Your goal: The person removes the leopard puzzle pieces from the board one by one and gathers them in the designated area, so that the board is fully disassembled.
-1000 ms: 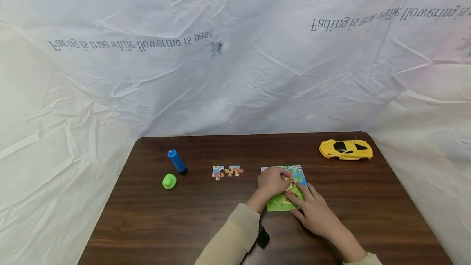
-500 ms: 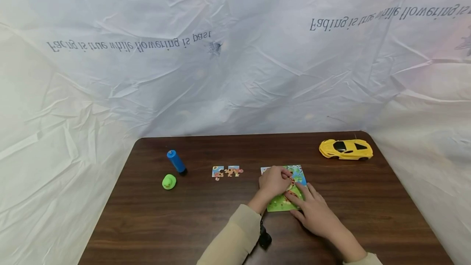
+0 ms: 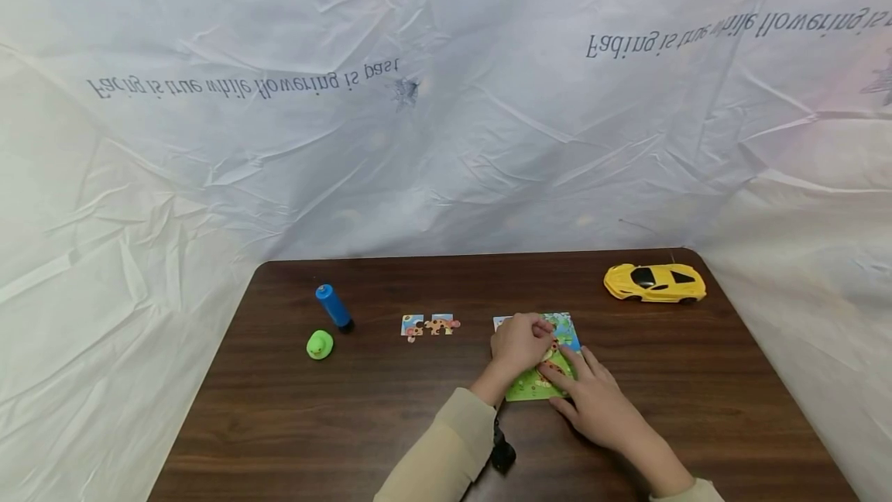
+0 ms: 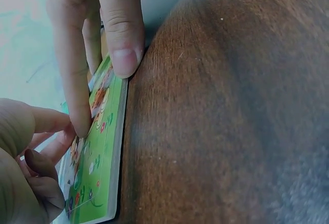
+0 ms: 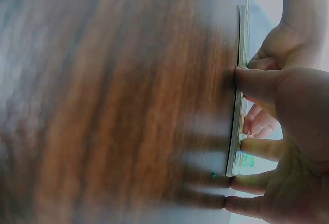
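Note:
A jigsaw puzzle board (image 3: 533,390), with a green meadow and blue sky, lies flat at centre right of the table. Over its upper part my left hand (image 3: 517,343) bends its fingers, pinching a puzzle piece that the fingers mostly hide. My right hand (image 3: 599,401) rests across the board's right side with fingers spread and fairly straight. In the left wrist view, the right thumb (image 4: 126,62) presses the board's edge and the index fingertip touches the picture. Seen from the right wrist, the right thumb (image 5: 257,82) and other fingertips lie along that edge.
Two loose puzzle pieces, a left one (image 3: 412,325) and a right one (image 3: 441,324), lie left of the board. Further left are a blue cylinder (image 3: 333,305) and a green toy duck (image 3: 320,345). A yellow toy car (image 3: 655,283) sits at the back right of the table (image 3: 334,424).
My left hand and forearm have shifted very slightly to the right, with the fingers still at the board. The right hand and the loose pieces have not moved.

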Action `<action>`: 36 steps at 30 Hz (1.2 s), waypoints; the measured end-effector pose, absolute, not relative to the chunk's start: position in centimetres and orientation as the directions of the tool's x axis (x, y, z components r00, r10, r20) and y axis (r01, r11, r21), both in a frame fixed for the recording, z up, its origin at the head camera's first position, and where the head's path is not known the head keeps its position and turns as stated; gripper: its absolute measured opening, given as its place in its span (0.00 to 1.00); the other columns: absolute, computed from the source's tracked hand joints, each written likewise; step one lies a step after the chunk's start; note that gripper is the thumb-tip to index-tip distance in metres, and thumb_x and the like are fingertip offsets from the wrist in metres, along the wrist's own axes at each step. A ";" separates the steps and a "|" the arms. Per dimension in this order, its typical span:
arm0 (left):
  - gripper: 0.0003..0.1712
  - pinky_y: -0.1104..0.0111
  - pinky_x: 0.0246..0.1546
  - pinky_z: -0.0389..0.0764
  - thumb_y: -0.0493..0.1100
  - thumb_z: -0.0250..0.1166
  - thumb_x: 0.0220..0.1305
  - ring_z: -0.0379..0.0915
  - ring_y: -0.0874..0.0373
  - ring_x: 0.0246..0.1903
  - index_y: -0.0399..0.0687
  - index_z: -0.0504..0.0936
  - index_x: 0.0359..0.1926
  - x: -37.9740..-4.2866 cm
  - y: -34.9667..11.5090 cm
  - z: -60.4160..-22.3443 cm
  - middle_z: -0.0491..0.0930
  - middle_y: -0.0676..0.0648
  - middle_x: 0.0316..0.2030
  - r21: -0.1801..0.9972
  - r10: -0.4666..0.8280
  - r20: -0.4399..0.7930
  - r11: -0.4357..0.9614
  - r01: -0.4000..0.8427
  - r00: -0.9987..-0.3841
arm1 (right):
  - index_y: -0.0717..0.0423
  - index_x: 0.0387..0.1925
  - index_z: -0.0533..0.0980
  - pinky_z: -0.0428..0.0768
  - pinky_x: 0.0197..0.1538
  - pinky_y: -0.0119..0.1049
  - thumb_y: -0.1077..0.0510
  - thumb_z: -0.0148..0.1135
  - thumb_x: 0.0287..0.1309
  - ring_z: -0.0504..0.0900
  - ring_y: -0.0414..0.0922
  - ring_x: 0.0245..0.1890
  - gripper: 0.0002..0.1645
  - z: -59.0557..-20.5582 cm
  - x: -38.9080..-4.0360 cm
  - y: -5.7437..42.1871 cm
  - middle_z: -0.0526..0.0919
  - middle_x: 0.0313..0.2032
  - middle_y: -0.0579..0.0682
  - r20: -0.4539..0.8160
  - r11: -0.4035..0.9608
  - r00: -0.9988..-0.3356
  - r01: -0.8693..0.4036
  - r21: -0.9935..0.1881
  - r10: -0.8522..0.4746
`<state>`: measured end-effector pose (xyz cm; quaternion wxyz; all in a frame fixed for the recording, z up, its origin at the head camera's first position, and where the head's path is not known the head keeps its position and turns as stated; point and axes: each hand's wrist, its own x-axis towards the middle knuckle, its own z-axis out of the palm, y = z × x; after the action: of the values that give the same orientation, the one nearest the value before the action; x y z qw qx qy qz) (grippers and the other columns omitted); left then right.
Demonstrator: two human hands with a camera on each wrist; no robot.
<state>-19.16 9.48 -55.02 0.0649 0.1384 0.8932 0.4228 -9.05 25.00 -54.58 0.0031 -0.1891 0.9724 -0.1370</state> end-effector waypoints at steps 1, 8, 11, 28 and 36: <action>0.04 0.70 0.28 0.75 0.48 0.70 0.70 0.75 0.72 0.26 0.60 0.91 0.41 -19.2 9.5 -55.1 0.85 0.64 0.31 0.775 0.303 0.008 0.600 0.197 -0.953 | 0.46 0.68 0.78 0.72 0.56 0.73 0.48 0.71 0.66 0.64 0.78 0.67 0.31 -54.6 -9.1 25.0 0.67 0.71 0.66 0.046 0.891 -0.928 -0.367 -0.267 -0.369; 0.05 0.73 0.23 0.73 0.48 0.71 0.70 0.73 0.74 0.24 0.61 0.93 0.43 -19.4 9.6 -55.6 0.85 0.64 0.32 0.756 0.317 0.057 0.606 0.248 -0.947 | 0.45 0.69 0.78 0.72 0.56 0.73 0.48 0.71 0.66 0.64 0.78 0.67 0.31 -54.7 -9.1 25.0 0.66 0.72 0.65 0.044 0.889 -0.927 -0.370 -0.269 -0.372; 0.06 0.73 0.24 0.74 0.47 0.71 0.70 0.74 0.74 0.25 0.59 0.93 0.44 -19.6 9.2 -55.6 0.86 0.63 0.33 0.768 0.313 0.073 0.588 0.254 -0.947 | 0.44 0.70 0.77 0.71 0.57 0.73 0.48 0.71 0.66 0.64 0.79 0.67 0.32 -54.6 -9.1 25.0 0.66 0.72 0.65 0.046 0.887 -0.927 -0.369 -0.277 -0.371; 0.07 0.69 0.23 0.70 0.47 0.70 0.71 0.75 0.69 0.23 0.57 0.91 0.47 -20.5 2.2 -53.7 0.86 0.61 0.36 0.836 0.253 0.059 0.516 0.186 -0.966 | 0.41 0.72 0.75 0.68 0.59 0.74 0.49 0.70 0.67 0.61 0.79 0.69 0.33 -54.3 -9.2 24.7 0.66 0.72 0.66 0.005 0.890 -0.935 -0.340 -0.304 -0.355; 0.05 0.63 0.35 0.80 0.45 0.71 0.70 0.81 0.63 0.35 0.57 0.92 0.44 -20.7 -2.3 -53.9 0.86 0.61 0.35 0.815 0.194 0.073 0.553 0.171 -0.978 | 0.41 0.72 0.74 0.66 0.60 0.75 0.49 0.70 0.67 0.60 0.79 0.70 0.34 -54.5 -9.2 24.9 0.65 0.73 0.67 -0.003 0.890 -0.936 -0.333 -0.311 -0.351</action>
<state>-20.68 -2.34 -53.95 0.0126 0.1037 0.8812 0.4611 -9.21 24.88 -54.52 0.0294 -0.1759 0.9717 -0.1547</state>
